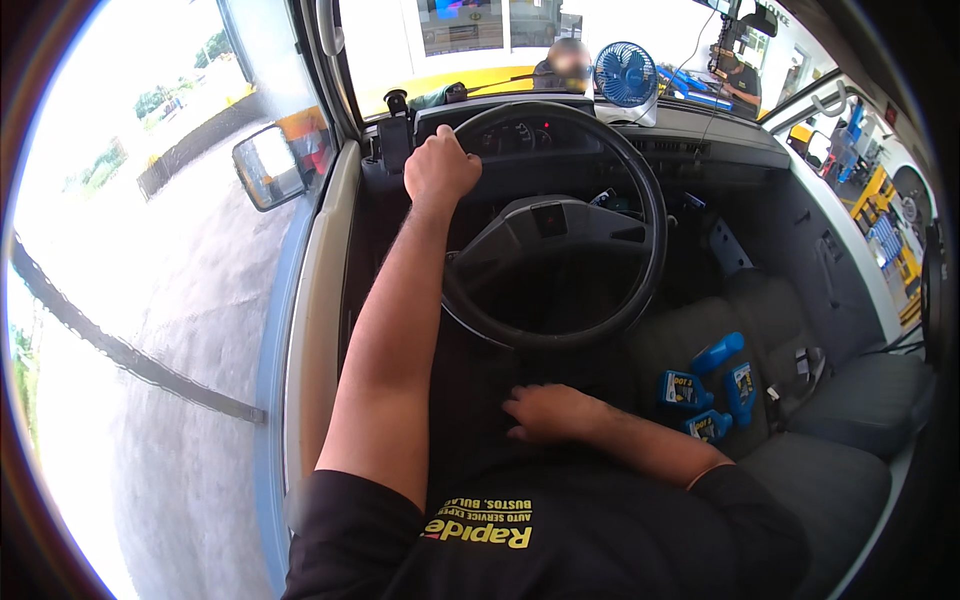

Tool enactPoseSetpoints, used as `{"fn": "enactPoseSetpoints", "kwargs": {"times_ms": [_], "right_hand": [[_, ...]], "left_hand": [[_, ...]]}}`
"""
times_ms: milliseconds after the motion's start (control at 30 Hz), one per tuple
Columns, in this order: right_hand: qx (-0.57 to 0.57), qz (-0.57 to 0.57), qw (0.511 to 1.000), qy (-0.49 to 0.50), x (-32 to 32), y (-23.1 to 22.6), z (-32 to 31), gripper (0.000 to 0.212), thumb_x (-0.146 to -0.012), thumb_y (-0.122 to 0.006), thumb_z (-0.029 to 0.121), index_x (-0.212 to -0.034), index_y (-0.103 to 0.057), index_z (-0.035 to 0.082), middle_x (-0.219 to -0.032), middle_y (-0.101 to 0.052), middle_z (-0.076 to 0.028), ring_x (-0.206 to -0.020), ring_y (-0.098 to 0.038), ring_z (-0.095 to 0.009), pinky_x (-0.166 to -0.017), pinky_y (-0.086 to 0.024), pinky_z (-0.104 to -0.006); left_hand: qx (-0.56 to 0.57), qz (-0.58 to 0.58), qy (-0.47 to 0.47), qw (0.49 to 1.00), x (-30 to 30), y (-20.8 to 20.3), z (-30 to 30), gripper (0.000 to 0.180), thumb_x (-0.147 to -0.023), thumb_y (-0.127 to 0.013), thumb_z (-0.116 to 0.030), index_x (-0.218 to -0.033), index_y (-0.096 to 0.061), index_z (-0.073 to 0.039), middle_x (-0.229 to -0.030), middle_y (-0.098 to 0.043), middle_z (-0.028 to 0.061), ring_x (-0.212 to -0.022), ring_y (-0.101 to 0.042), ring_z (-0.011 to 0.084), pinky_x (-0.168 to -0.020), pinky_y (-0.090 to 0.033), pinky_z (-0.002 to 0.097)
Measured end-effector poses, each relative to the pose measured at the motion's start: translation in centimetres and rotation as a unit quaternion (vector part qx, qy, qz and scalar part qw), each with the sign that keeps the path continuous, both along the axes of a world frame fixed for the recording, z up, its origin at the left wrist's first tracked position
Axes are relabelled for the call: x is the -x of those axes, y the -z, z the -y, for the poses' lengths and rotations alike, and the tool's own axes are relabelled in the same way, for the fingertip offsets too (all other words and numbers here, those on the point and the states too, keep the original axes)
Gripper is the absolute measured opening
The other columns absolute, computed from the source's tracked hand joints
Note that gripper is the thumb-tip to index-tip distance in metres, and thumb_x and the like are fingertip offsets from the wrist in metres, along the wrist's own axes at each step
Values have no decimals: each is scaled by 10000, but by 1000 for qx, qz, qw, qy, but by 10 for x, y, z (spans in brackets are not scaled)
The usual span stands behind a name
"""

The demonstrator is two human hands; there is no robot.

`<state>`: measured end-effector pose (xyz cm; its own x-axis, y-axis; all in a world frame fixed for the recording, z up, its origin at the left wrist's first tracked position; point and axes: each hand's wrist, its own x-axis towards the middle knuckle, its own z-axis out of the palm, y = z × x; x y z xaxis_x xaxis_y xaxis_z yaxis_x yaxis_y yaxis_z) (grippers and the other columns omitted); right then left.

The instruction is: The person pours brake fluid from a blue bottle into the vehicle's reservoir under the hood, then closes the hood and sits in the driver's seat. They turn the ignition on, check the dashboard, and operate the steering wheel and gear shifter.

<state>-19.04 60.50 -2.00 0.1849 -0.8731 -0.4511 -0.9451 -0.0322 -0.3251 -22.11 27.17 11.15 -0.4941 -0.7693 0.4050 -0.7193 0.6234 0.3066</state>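
Observation:
My left hand (440, 168) is closed around the upper left of the black steering wheel (655, 215), with that arm stretched out. Low in front of my body, below the wheel's lower rim, rests my right hand (548, 412). Its fingers are loosely bent and apart, and nothing shows between them. Behind the wheel lies the instrument cluster (515, 138), which has a small red light on. Several blue plastic bottles (740, 393) are on the dark seat to the right of my right hand, one of them lying on its side.
On the dashboard stand a blue fan (625, 75) and, at the left, a black phone holder (396, 135). A seat-belt buckle (803, 362) lies on the passenger seat. Beyond the left window is a side mirror (268, 167). Two people (563, 68) are outside, past the windshield.

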Motion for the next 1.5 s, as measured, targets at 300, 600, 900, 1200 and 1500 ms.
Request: {"fn": "enactPoseSetpoints", "kwargs": {"times_ms": [300,600,900,1200,1500], "right_hand": [[-124,142,982,28,1,-57,-63,511,-1170,-522,365,-1471,-635,-32,-1550,-585,-224,-1425,-595,-393,-1198,-501,-489],[-176,272,939,115,-14,-25,-68,914,-1173,-351,637,-1725,-222,-81,-1822,-216,-268,-1711,-183,-347,-1392,-178,-397],[76,176,968,160,44,-41,-109,591,-1048,-718,157,-1603,-543,56,-1707,-458,-180,-1512,-526,-335,-1231,-464,-401],[22,228,966,121,46,-9,-172,509,-1094,-591,167,-1570,-565,-12,-1541,-610,-216,-1454,-574,-384,-1242,-468,-446],[-31,249,961,116,49,29,-177,681,-1231,-267,463,-1751,-283,23,-1784,-355,-222,-1623,-378,-369,-1319,-309,-499]], "left_hand": [[-13,14,-5,1000,-4,-3,-8,545,-897,-752,-418,-1286,-664,-47,-1237,-795,213,-1173,-777,385,-1024,-620,488],[-8,11,-5,1000,-9,7,-1,654,-889,-748,-515,-1341,-686,-46,-1328,-780,192,-1261,-750,347,-1062,-606,465],[-26,-1,-25,999,-18,-11,-30,663,-925,-803,-466,-1405,-640,-39,-1313,-780,208,-1255,-748,365,-1074,-600,463],[-21,29,-24,999,-12,-2,-15,660,-890,-748,-535,-1342,-713,-55,-1349,-782,174,-1275,-745,358,-1065,-603,479],[3,10,-11,1000,-11,1,-15,566,-934,-734,-417,-1316,-641,-10,-1269,-773,280,-1205,-750,443,-1049,-598,536]]}}
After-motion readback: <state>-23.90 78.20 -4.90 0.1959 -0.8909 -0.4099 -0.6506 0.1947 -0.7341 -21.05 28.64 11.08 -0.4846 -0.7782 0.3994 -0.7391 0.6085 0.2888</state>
